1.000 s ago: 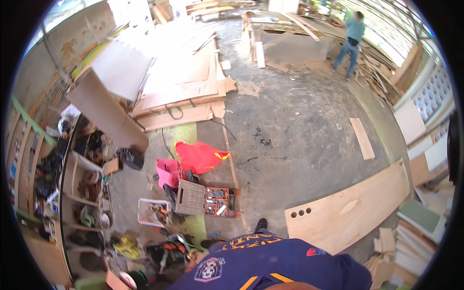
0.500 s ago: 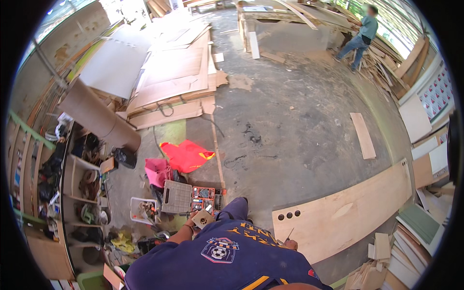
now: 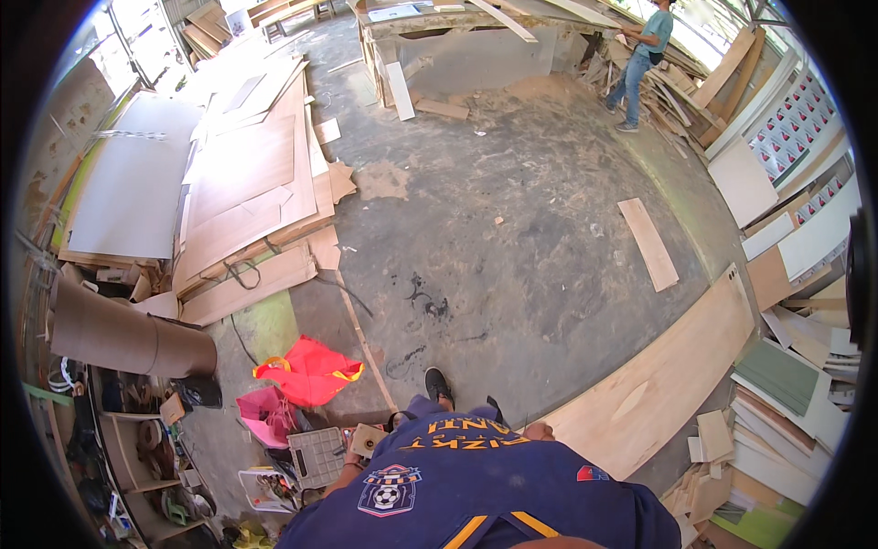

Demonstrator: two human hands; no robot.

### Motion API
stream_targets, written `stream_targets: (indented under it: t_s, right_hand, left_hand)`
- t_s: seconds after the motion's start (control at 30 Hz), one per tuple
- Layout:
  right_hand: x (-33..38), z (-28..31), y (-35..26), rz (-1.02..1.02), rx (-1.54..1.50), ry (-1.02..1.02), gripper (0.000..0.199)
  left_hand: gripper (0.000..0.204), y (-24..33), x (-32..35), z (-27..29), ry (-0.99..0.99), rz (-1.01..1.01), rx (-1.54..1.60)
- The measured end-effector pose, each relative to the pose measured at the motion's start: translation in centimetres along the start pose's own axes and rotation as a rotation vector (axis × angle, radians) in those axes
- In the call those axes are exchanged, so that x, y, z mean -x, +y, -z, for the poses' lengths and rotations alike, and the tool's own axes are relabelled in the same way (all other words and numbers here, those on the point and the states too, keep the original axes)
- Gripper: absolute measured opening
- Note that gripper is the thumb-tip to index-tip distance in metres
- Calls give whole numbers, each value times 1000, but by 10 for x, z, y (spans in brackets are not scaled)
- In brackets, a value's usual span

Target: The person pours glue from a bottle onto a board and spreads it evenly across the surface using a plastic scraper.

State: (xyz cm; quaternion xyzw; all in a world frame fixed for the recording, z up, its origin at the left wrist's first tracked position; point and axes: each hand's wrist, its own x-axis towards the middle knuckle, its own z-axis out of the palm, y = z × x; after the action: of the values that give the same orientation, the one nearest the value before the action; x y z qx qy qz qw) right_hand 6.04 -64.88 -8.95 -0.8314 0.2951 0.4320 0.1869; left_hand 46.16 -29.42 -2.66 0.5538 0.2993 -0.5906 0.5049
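Observation:
At my body's left side my left hand (image 3: 351,457) is closed on a small square wooden block (image 3: 368,441) with a dark round spot at its centre. My right hand (image 3: 538,431), held low in front at my right, has its fingers curled round a thin stick-like tool (image 3: 525,425); its kind is too small to tell. Close to the right hand lies a long plywood board (image 3: 660,364) on the floor. Beside my left hand stands an opened toolbox, its grey lid (image 3: 316,457) showing while my shirt mostly hides the compartments.
A red bag (image 3: 311,373) and a pink bag (image 3: 266,416) lie ahead on the left. Stacked wood sheets (image 3: 247,174) and a large brown roll (image 3: 137,329) are farther left. Board offcuts (image 3: 718,439) pile up at right. Another person (image 3: 640,64) stands at the far right.
My view has turned, so the scene sits farther left. My body has moved forward, with a shoe now showing ahead. The board's round holes are now out of sight; both hands remain closed.

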Motion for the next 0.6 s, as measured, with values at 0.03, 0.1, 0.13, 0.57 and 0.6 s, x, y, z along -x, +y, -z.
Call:
stream_targets:
  t_s: [0.03,0.1,0.13,0.57,0.6]
  right_hand:
    - [-15,25,10,87,149,18,17]
    - [-28,73,4,-6,-432,174,12]
    - [-22,118,-22,-164,-1076,274,8]
    - [-251,219,80,-71,-340,133,21]
    - [-276,227,107,-41,-225,115,23]
  left_hand:
    - [57,15,-6,-9,-8,-2,-7]
    - [57,51,-6,-18,10,-13,-15]
    - [57,67,-1,-14,43,-19,-1]
    - [59,295,-62,-156,62,-180,216]
    - [59,322,-74,-183,28,-200,235]
